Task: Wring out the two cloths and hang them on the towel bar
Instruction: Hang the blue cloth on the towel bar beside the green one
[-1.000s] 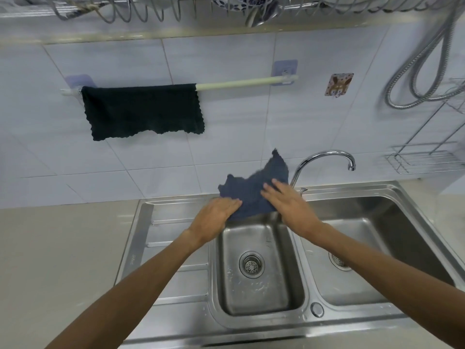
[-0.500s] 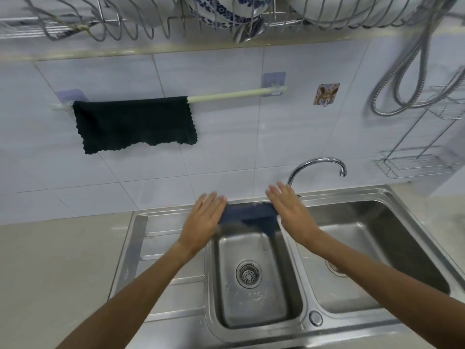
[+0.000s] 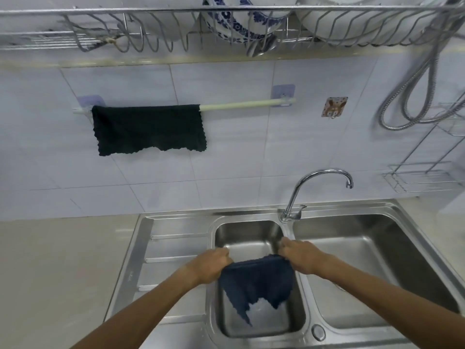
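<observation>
A dark blue cloth (image 3: 258, 282) hangs spread open over the small middle sink basin (image 3: 249, 230). My left hand (image 3: 211, 265) grips its upper left corner and my right hand (image 3: 299, 255) grips its upper right corner. The cloth's ragged lower edge dangles down into the basin. On the wall above, a black cloth (image 3: 148, 129) is draped over the left part of the pale towel bar (image 3: 241, 105). The bar's right part is bare.
A chrome faucet (image 3: 317, 182) rises behind the divider between the basins. A larger basin (image 3: 372, 248) lies to the right, a ribbed drainboard (image 3: 173, 250) to the left. A dish rack (image 3: 226, 28) with plates hangs overhead. A metal hose (image 3: 412, 91) and a wire shelf (image 3: 422, 177) sit at right.
My hands pulled the blue cloth toward me from the back of the sink and spread it by its top corners; it now hangs over the middle basin. The view tilted upward.
</observation>
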